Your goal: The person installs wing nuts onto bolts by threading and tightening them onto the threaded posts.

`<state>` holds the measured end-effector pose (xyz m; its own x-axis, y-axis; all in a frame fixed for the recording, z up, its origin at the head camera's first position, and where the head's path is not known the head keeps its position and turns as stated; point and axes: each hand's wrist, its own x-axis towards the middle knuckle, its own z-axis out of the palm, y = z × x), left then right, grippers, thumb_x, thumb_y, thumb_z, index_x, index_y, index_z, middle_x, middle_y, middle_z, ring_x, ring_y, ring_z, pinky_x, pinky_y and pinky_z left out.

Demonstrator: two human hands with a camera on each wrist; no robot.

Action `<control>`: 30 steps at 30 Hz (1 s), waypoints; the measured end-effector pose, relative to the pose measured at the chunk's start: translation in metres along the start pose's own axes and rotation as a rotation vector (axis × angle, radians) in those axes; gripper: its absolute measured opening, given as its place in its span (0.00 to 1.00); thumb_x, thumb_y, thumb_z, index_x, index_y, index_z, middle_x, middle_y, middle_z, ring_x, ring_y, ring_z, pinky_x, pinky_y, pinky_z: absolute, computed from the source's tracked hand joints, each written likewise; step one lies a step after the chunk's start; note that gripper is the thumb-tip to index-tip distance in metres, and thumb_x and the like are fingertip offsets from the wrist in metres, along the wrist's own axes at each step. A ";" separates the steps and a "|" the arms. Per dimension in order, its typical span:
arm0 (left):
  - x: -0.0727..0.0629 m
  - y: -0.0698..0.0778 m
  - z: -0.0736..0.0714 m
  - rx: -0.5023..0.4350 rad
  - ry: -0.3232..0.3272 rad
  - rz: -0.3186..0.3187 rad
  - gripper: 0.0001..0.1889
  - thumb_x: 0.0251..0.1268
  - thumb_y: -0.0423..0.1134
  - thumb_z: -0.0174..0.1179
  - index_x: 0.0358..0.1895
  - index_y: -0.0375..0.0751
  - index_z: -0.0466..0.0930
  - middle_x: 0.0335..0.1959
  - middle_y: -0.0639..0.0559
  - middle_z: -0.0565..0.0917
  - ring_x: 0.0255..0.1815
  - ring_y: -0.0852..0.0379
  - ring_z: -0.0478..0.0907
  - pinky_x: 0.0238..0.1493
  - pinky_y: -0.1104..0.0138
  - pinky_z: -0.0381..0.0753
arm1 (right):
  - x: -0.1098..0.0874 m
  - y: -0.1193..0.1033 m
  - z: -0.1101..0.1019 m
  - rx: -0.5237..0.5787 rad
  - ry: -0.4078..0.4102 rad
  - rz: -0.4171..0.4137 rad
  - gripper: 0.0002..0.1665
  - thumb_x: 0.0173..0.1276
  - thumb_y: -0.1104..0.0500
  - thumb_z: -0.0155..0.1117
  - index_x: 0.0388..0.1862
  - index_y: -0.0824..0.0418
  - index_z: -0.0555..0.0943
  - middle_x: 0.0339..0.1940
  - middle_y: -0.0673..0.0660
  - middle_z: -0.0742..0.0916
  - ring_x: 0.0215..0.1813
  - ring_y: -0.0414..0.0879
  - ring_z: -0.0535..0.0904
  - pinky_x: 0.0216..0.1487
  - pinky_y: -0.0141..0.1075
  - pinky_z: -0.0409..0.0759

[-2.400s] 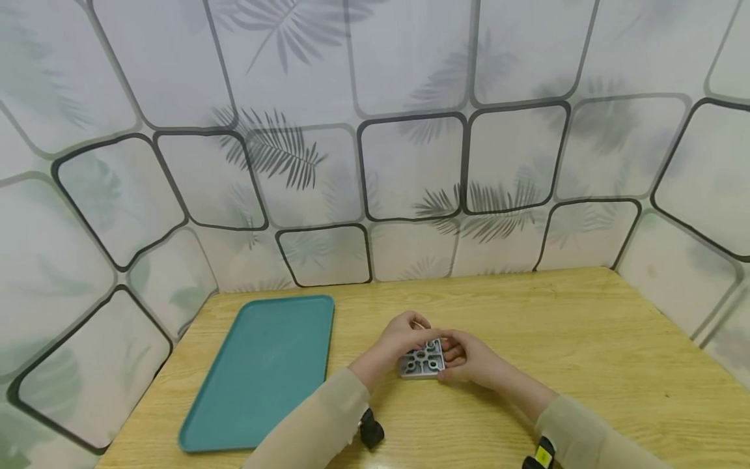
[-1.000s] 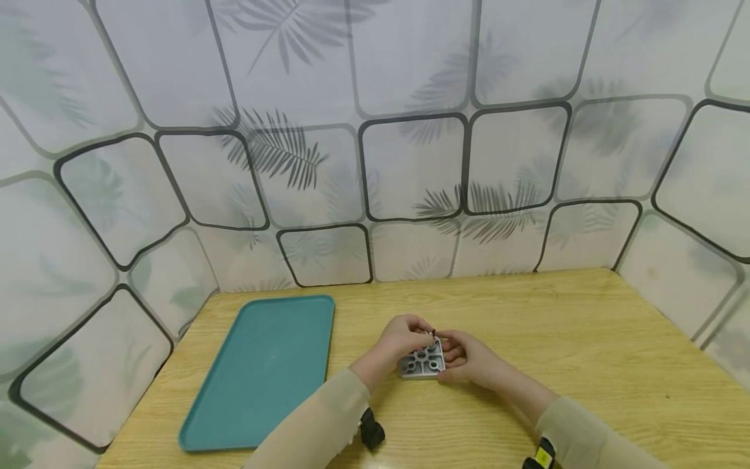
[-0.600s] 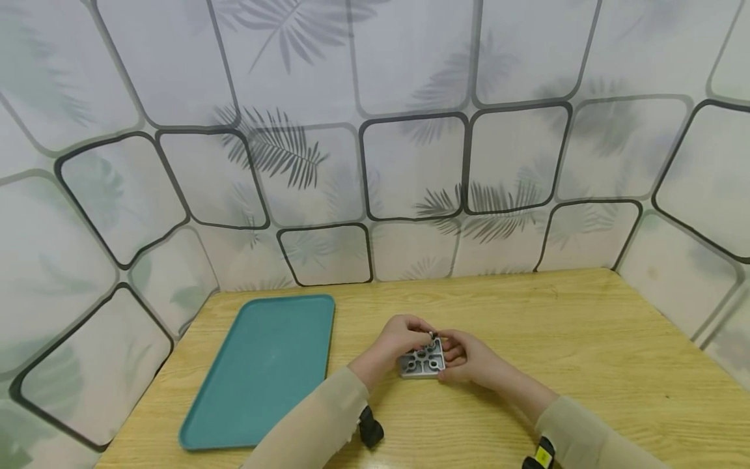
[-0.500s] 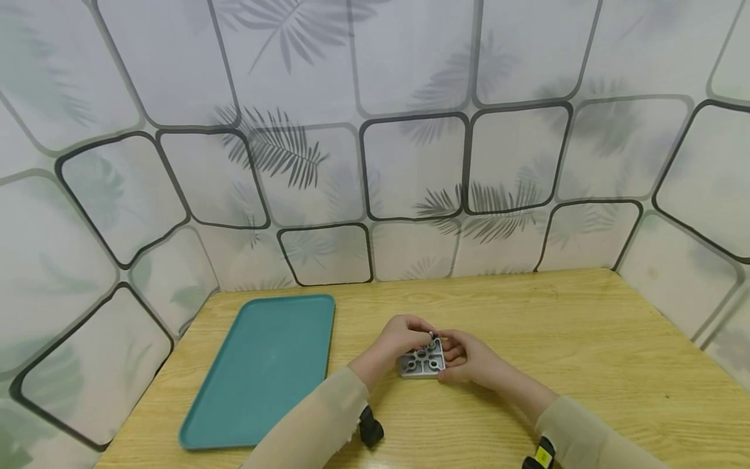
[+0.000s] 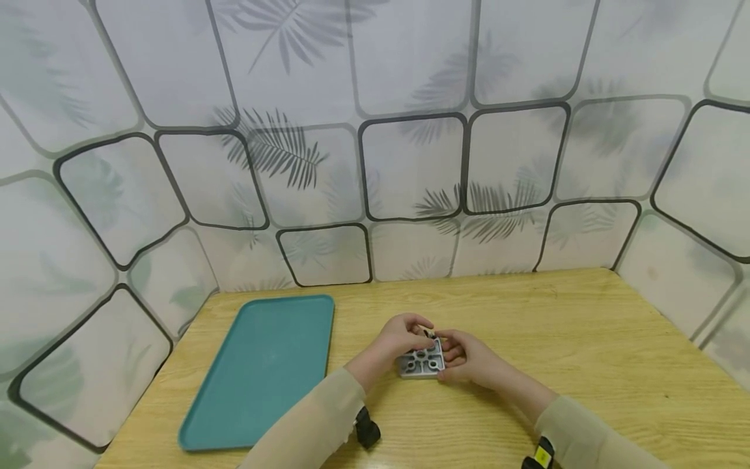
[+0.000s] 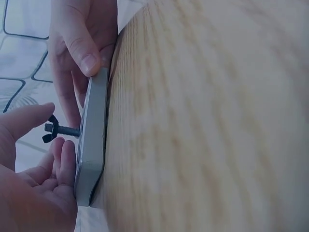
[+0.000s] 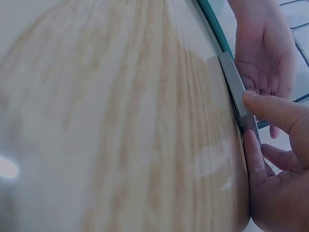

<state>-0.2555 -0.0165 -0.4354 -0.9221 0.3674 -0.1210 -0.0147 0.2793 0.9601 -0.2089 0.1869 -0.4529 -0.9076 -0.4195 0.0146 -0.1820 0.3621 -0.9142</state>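
Note:
A square grey metal plate (image 5: 422,367) with recessed holes lies on the wooden table in front of the person. A threaded bolt (image 6: 70,131) stands out of its upper face and carries a black wing nut (image 6: 54,127). My left hand (image 5: 396,340) has thumb and fingertips on either side of the nut's wings, the thumb tip right at one wing. At the plate's right edge, my right hand (image 5: 476,362) grips it between thumb and fingers; the right wrist view shows the thumb and a finger on the plate's side (image 7: 233,79).
A teal tray (image 5: 275,365) lies on the left part of the wooden table (image 5: 562,339). Patterned cloth walls (image 5: 410,163) stand behind the table and at both sides. Dark straps with devices sit on both wrists.
My left thumb and fingers have shifted slightly at the plate's far corner, and the black nut now shows between them. The plate and my right hand have stayed in place.

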 end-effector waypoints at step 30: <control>0.001 -0.003 -0.001 0.027 0.049 -0.005 0.11 0.64 0.27 0.69 0.48 0.33 0.90 0.42 0.46 0.89 0.38 0.60 0.77 0.43 0.71 0.78 | 0.001 0.000 0.001 0.031 0.009 -0.026 0.51 0.59 0.71 0.79 0.77 0.81 0.62 0.55 0.70 0.80 0.50 0.48 0.78 0.47 0.27 0.82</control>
<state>-0.2568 -0.0172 -0.4379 -0.9400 0.3219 -0.1130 -0.0098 0.3056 0.9521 -0.2089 0.1855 -0.4537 -0.9061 -0.4211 0.0419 -0.1937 0.3247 -0.9258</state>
